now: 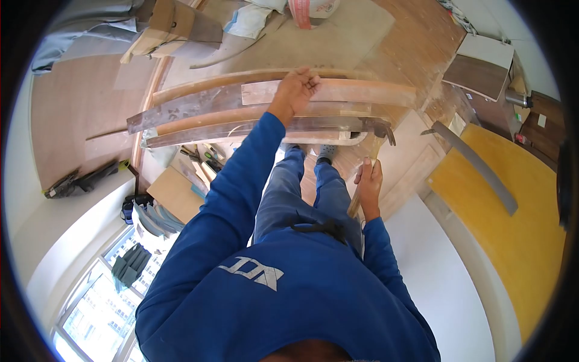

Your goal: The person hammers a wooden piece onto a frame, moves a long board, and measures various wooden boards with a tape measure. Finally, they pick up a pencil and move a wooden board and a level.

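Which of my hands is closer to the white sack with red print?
Left. The left hand rests on the curved wood strips just short of the sack; the right hand grips a wooden handle farther back.

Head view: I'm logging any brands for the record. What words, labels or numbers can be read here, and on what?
White lettering on the blue sweatshirt: appears upside down, roughly "VTC", not certain.
Red print on the white bag at the top edge: too blurred and cropped to read.
Dark marks on the curved wood strips under the left hand: not legible.
Nothing readable on the hammer in the right hand.
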A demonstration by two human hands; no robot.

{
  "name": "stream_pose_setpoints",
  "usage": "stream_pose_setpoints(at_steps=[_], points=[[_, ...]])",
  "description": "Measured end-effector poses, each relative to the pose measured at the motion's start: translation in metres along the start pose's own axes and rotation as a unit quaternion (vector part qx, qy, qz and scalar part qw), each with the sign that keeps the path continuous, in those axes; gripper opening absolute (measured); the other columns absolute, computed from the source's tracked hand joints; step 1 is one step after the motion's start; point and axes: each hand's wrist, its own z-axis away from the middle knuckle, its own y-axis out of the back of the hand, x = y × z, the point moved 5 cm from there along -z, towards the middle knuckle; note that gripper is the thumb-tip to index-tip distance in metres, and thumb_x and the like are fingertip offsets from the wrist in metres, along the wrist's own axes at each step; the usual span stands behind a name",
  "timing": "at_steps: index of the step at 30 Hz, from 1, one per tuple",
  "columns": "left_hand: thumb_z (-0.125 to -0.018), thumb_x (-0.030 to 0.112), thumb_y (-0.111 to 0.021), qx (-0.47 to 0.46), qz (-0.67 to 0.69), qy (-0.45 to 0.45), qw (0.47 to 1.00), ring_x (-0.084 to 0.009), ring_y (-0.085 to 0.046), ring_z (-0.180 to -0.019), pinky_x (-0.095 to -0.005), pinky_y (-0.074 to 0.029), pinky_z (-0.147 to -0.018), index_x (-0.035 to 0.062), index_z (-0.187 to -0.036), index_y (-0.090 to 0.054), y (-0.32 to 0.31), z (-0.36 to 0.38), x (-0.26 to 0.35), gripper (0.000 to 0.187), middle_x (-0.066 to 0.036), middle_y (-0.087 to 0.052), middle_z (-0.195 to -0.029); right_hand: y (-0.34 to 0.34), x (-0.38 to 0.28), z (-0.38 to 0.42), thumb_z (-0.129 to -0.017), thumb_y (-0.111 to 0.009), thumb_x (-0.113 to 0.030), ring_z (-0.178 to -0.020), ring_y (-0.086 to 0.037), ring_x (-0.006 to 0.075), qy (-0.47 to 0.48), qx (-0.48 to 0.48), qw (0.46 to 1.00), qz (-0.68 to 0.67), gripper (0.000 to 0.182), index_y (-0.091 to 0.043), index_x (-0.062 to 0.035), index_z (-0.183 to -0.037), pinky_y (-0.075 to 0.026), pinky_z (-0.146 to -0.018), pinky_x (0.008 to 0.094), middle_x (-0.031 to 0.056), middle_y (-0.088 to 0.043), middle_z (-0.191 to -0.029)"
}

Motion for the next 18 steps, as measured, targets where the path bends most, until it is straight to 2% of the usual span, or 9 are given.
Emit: stream_pose_setpoints(at_steps=[2,5,7,8,11,12,14,17,18], points=[[-0.091,-0.002,-0.053,-0.07,0.079,0.027,0.994,-0.0241,-0.067,-0.081,-0.0391,-0.058,-0.079,0.0003,-0.111,-0.062,-0.01,0.004,-0.011,0.022,-0.01,-0.066,-0.088,-0.004,-0.002,-0.001,-0.106,-0.051,-0.033,-0.052,-0.048,0.0116,-0.006,-0.005,1.0,-0.029,0.034,-0.048,-0.0029,-0.09,-0.041,-0.05,0.03,0.0031,-0.05,-0.063],[-0.091,-0.002,-0.054,-0.086,-0.08,-0.047,0.992,-0.0229,-0.068,-0.079,-0.0388,-0.059,-0.078,-0.0018,-0.105,-0.064,-0.002,0.009,-0.015,0.018,-0.011,-0.068,-0.091,-0.01,-0.007,0.001,-0.106,-0.05,-0.031,-0.053,-0.047,0.0114,-0.016,-0.004,1.0,-0.021,0.032,-0.048,-0.0031,-0.09,-0.041,-0.05,0.029,0.0025,-0.049,-0.063],[-0.088,-0.002,-0.055,-0.044,-0.245,0.06,0.967,-0.0229,-0.068,-0.077,-0.0381,-0.059,-0.076,-0.0033,-0.105,-0.064,0.01,0.03,-0.028,0.02,-0.012,-0.069,-0.094,-0.009,-0.011,0.003,-0.106,-0.049,-0.03,-0.052,-0.046,0.0111,-0.007,-0.009,1.0,-0.025,0.03,-0.049,-0.0028,-0.092,-0.04,-0.049,0.0287,0.0019,-0.049,-0.064],[-0.088,-0.002,-0.055,-0.038,-0.243,0.055,0.968,-0.0229,-0.068,-0.077,-0.0381,-0.059,-0.076,-0.0033,-0.105,-0.064,0.014,0.035,-0.024,0.02,-0.012,-0.069,-0.094,-0.009,-0.008,0.002,-0.106,-0.049,-0.03,-0.052,-0.046,0.0111,-0.005,-0.017,1.0,-0.025,0.03,-0.049,-0.0028,-0.092,-0.04,-0.049,0.0287,0.0019,-0.049,-0.064],[-0.087,0.003,-0.058,0.037,-0.534,-0.236,0.811,-0.0272,-0.069,-0.08,-0.0398,-0.056,-0.076,0.0002,-0.107,-0.068,0.015,0.045,0.008,0.023,-0.014,-0.069,-0.089,-0.005,0.006,-0.001,-0.106,-0.048,-0.028,-0.052,-0.046,0.0107,-0.018,-0.004,0.999,-0.026,0.029,-0.051,-0.0024,-0.094,-0.039,-0.049,0.028,0.0013,-0.048,-0.064],[-0.087,0.003,-0.058,0.032,-0.532,-0.234,0.813,-0.0272,-0.069,-0.08,-0.0398,-0.056,-0.076,0.0002,-0.107,-0.068,0.009,0.034,0.013,0.023,-0.014,-0.069,-0.089,-0.004,0.009,0.0,-0.107,-0.048,-0.028,-0.052,-0.045,0.0104,-0.02,0.001,1.0,-0.015,0.029,-0.051,-0.0025,-0.094,-0.039,-0.049,0.0279,0.0012,-0.048,-0.064],[-0.088,0.006,-0.058,-0.065,-0.635,-0.484,0.598,-0.0355,-0.068,-0.088,-0.0454,-0.053,-0.082,0.0037,-0.108,-0.07,-0.032,0.011,0.043,0.023,-0.018,-0.07,-0.095,-0.003,0.009,0.002,-0.107,-0.048,-0.029,-0.053,-0.045,0.0101,-0.022,0.006,1.0,-0.003,0.029,-0.052,-0.0026,-0.095,-0.039,-0.049,0.0277,0.0011,-0.048,-0.064],[-0.088,0.009,-0.06,-0.217,-0.672,-0.436,0.558,-0.0418,-0.064,-0.094,-0.0489,-0.05,-0.088,0.0055,-0.11,-0.071,-0.068,-0.045,0.038,0.025,-0.02,-0.07,-0.1,-0.001,0.006,0.002,-0.107,-0.048,-0.029,-0.053,-0.045,0.0096,-0.034,0.0,0.999,0.017,0.029,-0.052,-0.0029,-0.094,-0.04,-0.05,0.0276,0.0008,-0.047,-0.063],[-0.088,0.009,-0.06,-0.217,-0.669,-0.438,0.56,-0.0418,-0.064,-0.094,-0.0489,-0.05,-0.088,0.0055,-0.11,-0.071,-0.078,-0.054,0.038,0.025,-0.02,-0.07,-0.1,0.0,0.008,0.003,-0.107,-0.047,-0.029,-0.053,-0.046,0.0089,-0.027,-0.002,1.0,0.009,0.029,-0.052,-0.0036,-0.095,-0.04,-0.049,0.0261,0.0004,-0.048,-0.066]])
